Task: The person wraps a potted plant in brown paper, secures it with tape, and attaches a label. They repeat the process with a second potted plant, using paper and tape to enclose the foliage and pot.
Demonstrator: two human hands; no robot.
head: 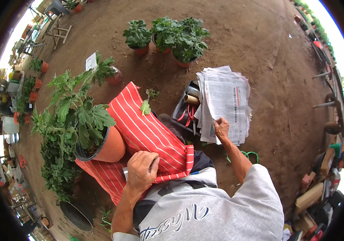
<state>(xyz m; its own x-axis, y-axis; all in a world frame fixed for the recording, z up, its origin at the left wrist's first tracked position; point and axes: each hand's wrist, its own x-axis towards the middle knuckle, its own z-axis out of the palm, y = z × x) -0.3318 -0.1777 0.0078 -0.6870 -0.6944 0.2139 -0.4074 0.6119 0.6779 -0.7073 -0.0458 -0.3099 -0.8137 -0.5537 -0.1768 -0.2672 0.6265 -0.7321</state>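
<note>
My right hand [221, 130] pinches the near left part of the top sheet of newspaper [227, 102]. Beneath it is a thick stack of printed sheets, overlapping a black tray [178, 116]. My left hand [143, 168] is curled over the red striped cloth [148, 126] across my lap, with nothing visible in its fingers; their underside is hidden. Left of it, an orange-brown plant pot [108, 147] lies tilted on the cloth, its leafy green plant [80, 111] leaning away to the left. A loose leaf [145, 107] rests on the cloth.
Red-handled cutters [190, 114] and a brown cardboard tube [191, 99] lie in the tray. Potted plants [137, 33] stand ahead on the dirt floor [250, 39]. A black bucket [77, 215] is at lower left. Green string [248, 155] lies near my right forearm.
</note>
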